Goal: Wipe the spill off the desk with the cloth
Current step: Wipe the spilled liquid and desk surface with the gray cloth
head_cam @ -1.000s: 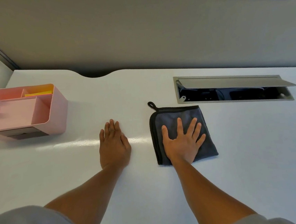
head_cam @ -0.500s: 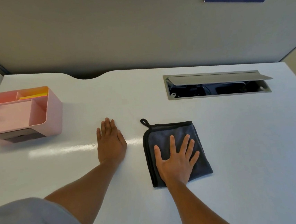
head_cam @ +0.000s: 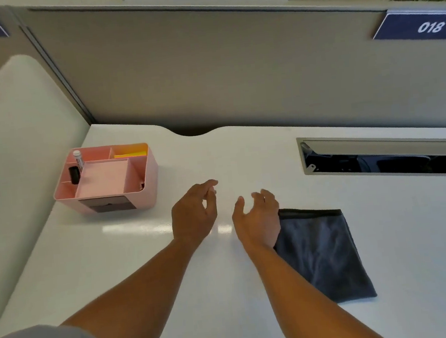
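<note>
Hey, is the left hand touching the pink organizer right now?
Apart. The head view shows bare white desk between the left hand and the pink organizer.

"018" on blue partition sign (head_cam: 420, 27)

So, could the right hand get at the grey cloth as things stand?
Probably yes: the right hand, open and empty, hovers at the cloth's left edge, and the cloth lies flat on the desk with nothing over it.
</note>
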`<action>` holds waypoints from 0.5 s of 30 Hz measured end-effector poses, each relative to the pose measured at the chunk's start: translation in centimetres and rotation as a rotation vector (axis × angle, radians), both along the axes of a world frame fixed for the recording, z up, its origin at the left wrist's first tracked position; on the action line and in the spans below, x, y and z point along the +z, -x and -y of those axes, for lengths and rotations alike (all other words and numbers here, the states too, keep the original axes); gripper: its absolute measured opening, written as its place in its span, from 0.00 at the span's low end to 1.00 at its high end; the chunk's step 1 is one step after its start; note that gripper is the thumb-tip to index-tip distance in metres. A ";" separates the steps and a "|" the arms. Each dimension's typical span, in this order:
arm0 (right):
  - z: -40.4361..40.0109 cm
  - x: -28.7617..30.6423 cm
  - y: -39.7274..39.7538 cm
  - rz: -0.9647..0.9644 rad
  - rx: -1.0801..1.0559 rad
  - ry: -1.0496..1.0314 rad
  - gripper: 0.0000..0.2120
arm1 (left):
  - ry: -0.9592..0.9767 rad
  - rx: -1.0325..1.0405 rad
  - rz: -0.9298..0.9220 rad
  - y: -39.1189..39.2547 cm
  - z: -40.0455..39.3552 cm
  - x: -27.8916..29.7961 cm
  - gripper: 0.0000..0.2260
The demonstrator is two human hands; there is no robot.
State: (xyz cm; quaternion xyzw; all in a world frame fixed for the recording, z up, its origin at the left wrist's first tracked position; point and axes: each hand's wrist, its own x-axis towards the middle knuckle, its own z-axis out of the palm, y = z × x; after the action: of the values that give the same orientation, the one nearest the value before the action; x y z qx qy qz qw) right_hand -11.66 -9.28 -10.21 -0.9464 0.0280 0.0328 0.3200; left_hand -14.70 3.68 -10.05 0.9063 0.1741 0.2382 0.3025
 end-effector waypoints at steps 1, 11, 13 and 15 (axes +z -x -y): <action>-1.6 0.6 -0.3 -0.039 0.032 -0.044 0.22 | 0.004 -0.009 0.010 0.0 -1.2 0.7 0.13; -13.4 4.4 -0.7 -0.344 0.270 -0.191 0.24 | -0.078 0.331 0.144 2.8 -14.9 4.3 0.12; -15.1 4.4 -0.4 -0.351 0.295 -0.186 0.25 | -0.094 0.380 0.136 4.1 -17.0 4.1 0.12; -16.4 4.4 -0.2 -0.347 0.323 -0.168 0.26 | -0.068 0.475 0.123 5.1 -18.8 3.7 0.12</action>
State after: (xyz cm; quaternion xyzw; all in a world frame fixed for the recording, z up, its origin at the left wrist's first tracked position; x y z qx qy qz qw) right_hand -11.45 7.14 -5.80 -0.8890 -0.0717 0.2477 0.3784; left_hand -19.79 22.45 -6.37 0.8334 0.3555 0.3631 0.2172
